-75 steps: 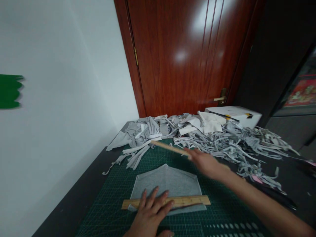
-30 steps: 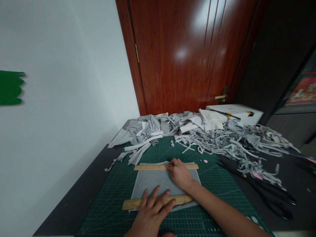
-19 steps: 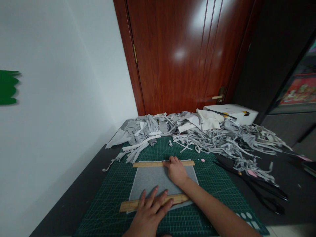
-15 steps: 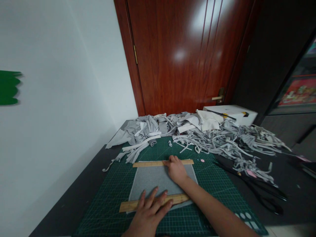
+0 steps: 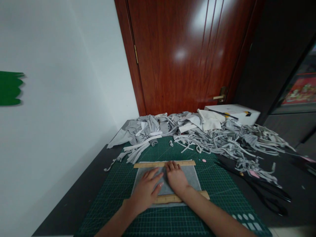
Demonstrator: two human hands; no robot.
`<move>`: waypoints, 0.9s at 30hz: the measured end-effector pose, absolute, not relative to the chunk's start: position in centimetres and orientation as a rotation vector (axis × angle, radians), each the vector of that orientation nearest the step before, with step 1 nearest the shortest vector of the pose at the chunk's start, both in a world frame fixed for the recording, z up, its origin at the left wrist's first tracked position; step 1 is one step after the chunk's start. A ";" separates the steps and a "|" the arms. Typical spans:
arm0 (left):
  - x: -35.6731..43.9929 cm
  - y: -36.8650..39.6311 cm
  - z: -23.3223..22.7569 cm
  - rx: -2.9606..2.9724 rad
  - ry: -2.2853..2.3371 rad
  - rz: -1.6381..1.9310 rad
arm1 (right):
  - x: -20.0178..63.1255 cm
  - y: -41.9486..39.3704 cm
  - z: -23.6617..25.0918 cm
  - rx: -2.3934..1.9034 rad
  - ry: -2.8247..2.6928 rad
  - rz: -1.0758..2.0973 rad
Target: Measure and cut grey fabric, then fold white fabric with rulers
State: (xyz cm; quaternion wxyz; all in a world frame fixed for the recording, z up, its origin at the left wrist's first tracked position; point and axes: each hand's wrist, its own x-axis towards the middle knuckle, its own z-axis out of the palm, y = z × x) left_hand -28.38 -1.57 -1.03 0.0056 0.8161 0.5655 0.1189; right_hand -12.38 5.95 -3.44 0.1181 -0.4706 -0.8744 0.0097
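Your left hand (image 5: 145,191) and right hand (image 5: 175,177) lie open, flat on the gray cloth (image 5: 191,174) between two wooden rulers (image 5: 158,164) at 6 o'clock on the green mat (image 5: 217,184); next, I think, press it smooth.

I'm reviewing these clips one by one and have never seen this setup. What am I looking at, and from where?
There is no machine here: a head-worn camera looks down at a person's bare hands. The left hand and right hand press flat on a grey fabric piece lying on a green gridded cutting mat. Two wooden rulers cross the fabric, the far ruler and the near ruler. Behind lie a heap of grey fabric strips and black scissors. Neither hand grips anything.
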 end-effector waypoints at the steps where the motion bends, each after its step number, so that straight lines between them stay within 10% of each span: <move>1: -28.6 -0.5 -1.5 2.546 1.862 0.353 | -12.4 5.8 -3.5 -1.381 -2.555 0.029; 27: -30.4 1.9 -3.3 2.471 1.951 0.153 | -5.7 5.5 -5.4 -1.512 -2.426 0.065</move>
